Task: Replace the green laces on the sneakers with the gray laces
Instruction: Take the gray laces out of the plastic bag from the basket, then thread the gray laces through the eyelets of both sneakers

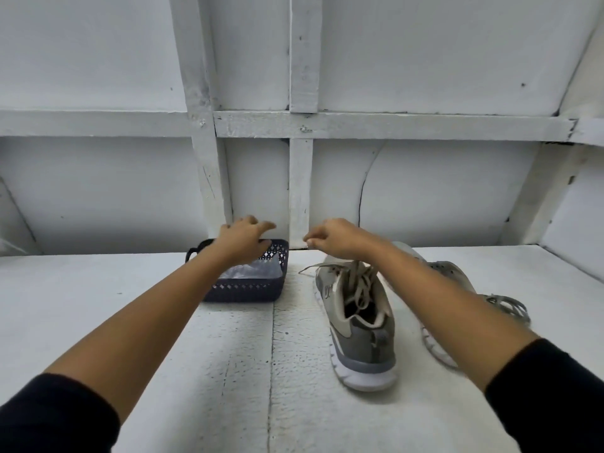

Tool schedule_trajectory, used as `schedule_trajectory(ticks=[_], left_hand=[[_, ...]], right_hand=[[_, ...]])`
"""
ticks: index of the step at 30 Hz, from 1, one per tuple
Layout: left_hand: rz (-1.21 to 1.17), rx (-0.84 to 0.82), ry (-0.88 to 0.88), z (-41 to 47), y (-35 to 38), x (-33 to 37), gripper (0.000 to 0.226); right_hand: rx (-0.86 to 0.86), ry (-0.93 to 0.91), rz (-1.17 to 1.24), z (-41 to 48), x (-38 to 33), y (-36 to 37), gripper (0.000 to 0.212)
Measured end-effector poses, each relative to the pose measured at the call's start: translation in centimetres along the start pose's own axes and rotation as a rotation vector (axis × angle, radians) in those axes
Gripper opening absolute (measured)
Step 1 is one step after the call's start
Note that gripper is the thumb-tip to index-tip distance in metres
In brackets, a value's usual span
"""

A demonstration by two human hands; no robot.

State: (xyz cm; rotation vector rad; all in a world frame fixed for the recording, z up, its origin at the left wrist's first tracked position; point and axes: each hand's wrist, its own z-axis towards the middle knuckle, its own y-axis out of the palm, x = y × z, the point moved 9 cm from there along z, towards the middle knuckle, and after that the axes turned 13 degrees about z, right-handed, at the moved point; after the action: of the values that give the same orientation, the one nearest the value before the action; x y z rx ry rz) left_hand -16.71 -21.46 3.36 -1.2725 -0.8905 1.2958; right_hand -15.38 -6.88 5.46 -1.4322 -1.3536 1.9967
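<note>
A grey and beige sneaker [362, 338] stands on the white table with its heel toward me and pale laces [358, 282] threaded loosely through it. My right hand [333, 238] hovers over its toe end with curled fingers, pinching lace strands that rise from the shoe. A second sneaker [457, 276] lies to the right, mostly hidden behind my right forearm, with its laces [508, 307] spread out. My left hand [246, 238] reaches over a dark perforated basket [243, 291], fingers spread and relaxed above its far rim, holding nothing.
The basket holds something pale and crinkled [251, 273], and a dark handle loop [196, 250] sticks out at its left. A white boarded wall [300, 191] rises right behind the table. The tabletop [228, 371] stretches toward me.
</note>
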Motion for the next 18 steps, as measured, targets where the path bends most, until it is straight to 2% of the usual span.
schedule_trajectory(ticks=[3,6,8,10,12,15,17,18], left_hand=[[-0.254,-0.052,0.099,0.6,-0.1,5.4,0.055],[-0.309,-0.135,0.172,1.3,0.1,10.3,0.064],[-0.289,-0.225,0.219,1.9,0.8,12.8,0.055],[-0.254,-0.346,0.250,2.2,2.1,13.9,0.045],[-0.254,-0.411,0.232,2.5,2.9,14.4,0.035],[-0.339,-0.266,0.154,3.0,2.1,13.6,0.022],[-0.507,-0.139,0.053,2.7,1.2,12.5,0.017],[-0.665,-0.073,-0.024,2.4,0.6,11.4,0.016]], right_hand=[[-0.133,0.048,-0.057,-2.3,2.2,-1.4,0.036],[-0.320,0.094,-0.090,-3.7,4.8,-1.3,0.040],[-0.420,0.116,-0.151,-4.5,6.6,-1.1,0.045],[-0.449,0.112,-0.118,-5.0,7.3,-0.8,0.050],[-0.416,0.068,0.029,-5.3,7.3,-1.0,0.037],[-0.328,-0.011,0.156,-5.0,7.1,-2.7,0.010],[-0.239,-0.031,0.243,-4.4,7.5,-4.7,0.011],[-0.172,-0.025,0.304,-4.0,7.8,-6.0,0.014]])
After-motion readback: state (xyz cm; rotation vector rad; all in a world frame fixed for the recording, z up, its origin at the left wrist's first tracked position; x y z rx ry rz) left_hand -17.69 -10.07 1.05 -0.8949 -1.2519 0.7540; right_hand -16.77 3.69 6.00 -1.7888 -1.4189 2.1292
